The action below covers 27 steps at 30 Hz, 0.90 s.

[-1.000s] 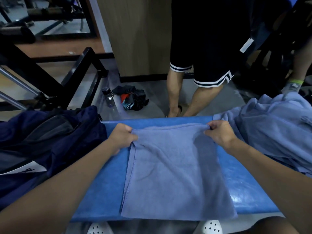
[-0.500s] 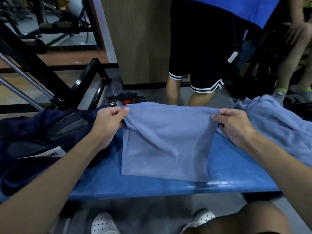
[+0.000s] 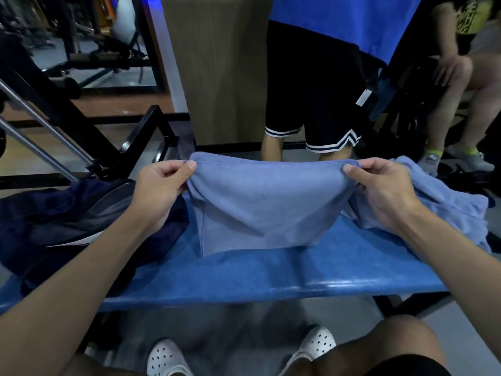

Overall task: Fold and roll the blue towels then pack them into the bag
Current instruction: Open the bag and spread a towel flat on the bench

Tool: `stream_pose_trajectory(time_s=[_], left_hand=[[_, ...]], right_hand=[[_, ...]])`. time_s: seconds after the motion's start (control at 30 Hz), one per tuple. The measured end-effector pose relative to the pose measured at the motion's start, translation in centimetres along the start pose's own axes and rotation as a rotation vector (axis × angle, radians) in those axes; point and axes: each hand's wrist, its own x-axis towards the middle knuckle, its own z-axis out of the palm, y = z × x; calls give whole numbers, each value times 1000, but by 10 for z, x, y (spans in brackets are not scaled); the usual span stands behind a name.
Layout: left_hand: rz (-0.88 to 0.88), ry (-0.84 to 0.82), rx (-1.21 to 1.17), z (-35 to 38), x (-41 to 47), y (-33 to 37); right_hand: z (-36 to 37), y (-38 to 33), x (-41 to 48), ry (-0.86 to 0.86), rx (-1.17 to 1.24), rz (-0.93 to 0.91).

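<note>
Blue surface (image 3: 271, 278) in gym: L hand (image 3: 160, 191) & R hand (image 3: 385, 194) are pinching towel (image 3: 260, 207) top corners, grips clamped on it; bag (image 3: 54, 213) label unreadable.

I read the towel (image 3: 260, 207) as matt terry cloth with a stitched hem. The bench pad (image 3: 271, 278) is a smooth, glossy, vinyl-like covering. The bag (image 3: 67, 213) is matt navy fabric. The frame (image 3: 139, 129) is black painted metal; the panel (image 3: 217, 63) looks wood-grained.
</note>
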Motion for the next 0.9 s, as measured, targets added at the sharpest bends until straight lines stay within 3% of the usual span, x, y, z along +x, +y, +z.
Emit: stream_pose_trajectory(time_s=[0.37,0.9], left_hand=[[-33,6,82,7,-9,0],[82,45,220,-12,-24,22]], right_hand=[[-11,3,-10,14,-59,-81],[-14,-3,-20,20,-144,-122]])
